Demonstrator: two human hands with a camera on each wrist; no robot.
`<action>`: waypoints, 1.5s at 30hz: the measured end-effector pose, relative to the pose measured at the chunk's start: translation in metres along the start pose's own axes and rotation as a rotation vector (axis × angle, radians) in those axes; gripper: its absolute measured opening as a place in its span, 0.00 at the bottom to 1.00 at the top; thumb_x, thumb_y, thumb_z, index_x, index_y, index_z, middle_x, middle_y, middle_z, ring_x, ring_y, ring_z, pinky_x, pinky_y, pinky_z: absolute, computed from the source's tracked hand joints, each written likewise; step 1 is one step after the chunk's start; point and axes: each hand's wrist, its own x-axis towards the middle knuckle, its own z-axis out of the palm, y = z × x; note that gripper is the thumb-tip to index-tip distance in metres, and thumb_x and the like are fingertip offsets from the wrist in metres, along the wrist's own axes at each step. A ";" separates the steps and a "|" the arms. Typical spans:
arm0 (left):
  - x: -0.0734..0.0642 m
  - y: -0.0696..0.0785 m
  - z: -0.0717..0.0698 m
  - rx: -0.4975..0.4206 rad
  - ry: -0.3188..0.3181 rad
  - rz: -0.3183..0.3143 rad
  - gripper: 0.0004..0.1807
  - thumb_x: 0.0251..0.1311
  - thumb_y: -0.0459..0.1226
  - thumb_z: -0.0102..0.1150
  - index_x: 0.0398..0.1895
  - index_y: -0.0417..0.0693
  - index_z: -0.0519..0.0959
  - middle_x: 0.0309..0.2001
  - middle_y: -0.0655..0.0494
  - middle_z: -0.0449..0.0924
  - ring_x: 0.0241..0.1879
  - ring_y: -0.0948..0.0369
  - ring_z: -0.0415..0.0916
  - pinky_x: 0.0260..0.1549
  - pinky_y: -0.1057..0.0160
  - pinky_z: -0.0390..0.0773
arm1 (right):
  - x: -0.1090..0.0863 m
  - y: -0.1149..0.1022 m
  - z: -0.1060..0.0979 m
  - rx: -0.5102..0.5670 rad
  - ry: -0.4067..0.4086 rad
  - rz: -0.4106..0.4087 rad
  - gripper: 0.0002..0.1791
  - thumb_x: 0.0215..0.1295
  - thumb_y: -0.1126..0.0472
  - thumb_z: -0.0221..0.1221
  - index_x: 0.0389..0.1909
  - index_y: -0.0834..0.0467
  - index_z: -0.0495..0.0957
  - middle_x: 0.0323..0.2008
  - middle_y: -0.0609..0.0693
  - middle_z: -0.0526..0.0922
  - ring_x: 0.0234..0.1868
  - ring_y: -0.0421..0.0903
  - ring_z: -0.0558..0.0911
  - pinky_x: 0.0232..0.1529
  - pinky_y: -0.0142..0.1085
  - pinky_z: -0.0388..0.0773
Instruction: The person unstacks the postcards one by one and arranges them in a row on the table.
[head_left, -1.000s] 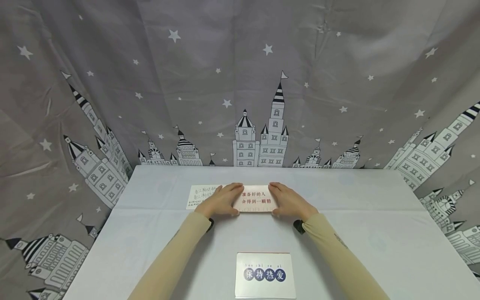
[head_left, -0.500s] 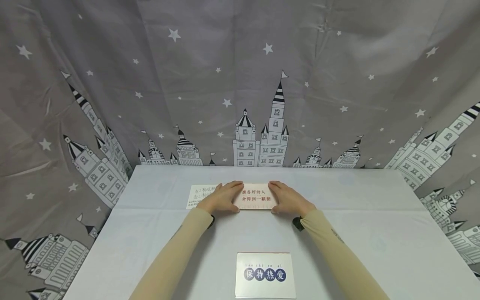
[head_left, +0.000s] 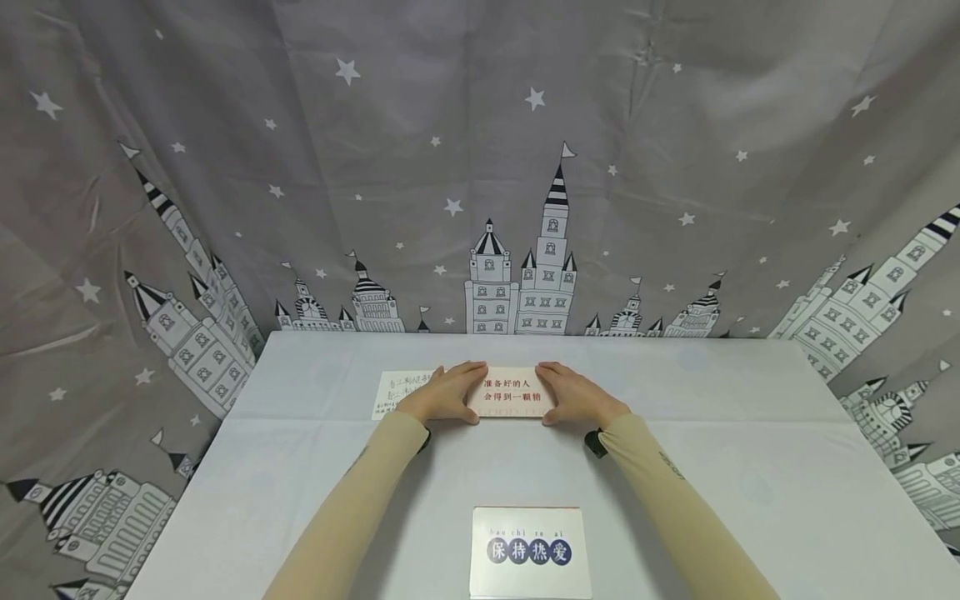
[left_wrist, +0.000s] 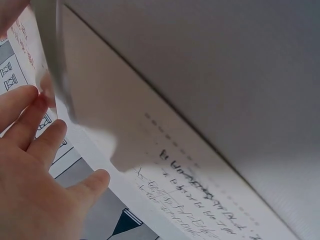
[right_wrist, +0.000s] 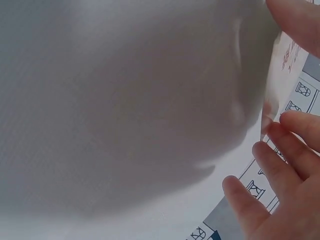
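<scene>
A pale card printed with red characters [head_left: 513, 404] is held level at the back middle of the table. My left hand [head_left: 442, 397] grips its left end, thumb at the near edge and fingers at the far edge. At the other end my right hand [head_left: 581, 398] has the same grip. A second card with black handwriting [head_left: 396, 390] lies flat on the left, partly covered by my left hand. In the left wrist view its handwriting shows beneath that hand. The right wrist view catches the red-lettered card [right_wrist: 290, 55] edge-on between thumb and fingers.
A white card or booklet with blue circles [head_left: 531, 575] lies near the table's front, between my forearms. Behind the white-covered table [head_left: 712, 475] hangs a grey curtain with stars and castles [head_left: 420, 100], close to the far edge.
The red-lettered card and both hands have shifted slightly towards the far edge since one second ago. Over the last half second they hardly move. The other cards stay put.
</scene>
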 end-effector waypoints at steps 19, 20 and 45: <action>0.001 -0.001 0.003 -0.019 -0.023 -0.042 0.50 0.44 0.41 0.73 0.72 0.42 0.59 0.73 0.51 0.54 0.73 0.51 0.45 0.66 0.37 0.39 | 0.001 0.004 0.001 0.060 -0.051 0.018 0.50 0.48 0.59 0.71 0.69 0.69 0.57 0.70 0.63 0.58 0.70 0.59 0.57 0.70 0.48 0.52; 0.001 -0.002 0.003 -0.018 -0.025 -0.041 0.50 0.44 0.42 0.73 0.72 0.42 0.59 0.73 0.51 0.54 0.73 0.51 0.45 0.66 0.38 0.39 | 0.001 0.004 0.002 0.061 -0.051 0.017 0.50 0.48 0.59 0.71 0.69 0.69 0.57 0.70 0.63 0.57 0.70 0.59 0.56 0.70 0.48 0.52; -0.029 0.008 -0.003 0.059 0.043 0.073 0.51 0.47 0.49 0.71 0.72 0.41 0.58 0.73 0.49 0.52 0.72 0.47 0.44 0.66 0.36 0.37 | -0.027 0.000 -0.003 0.008 0.062 -0.067 0.51 0.51 0.54 0.70 0.70 0.70 0.55 0.70 0.65 0.56 0.70 0.61 0.55 0.70 0.51 0.50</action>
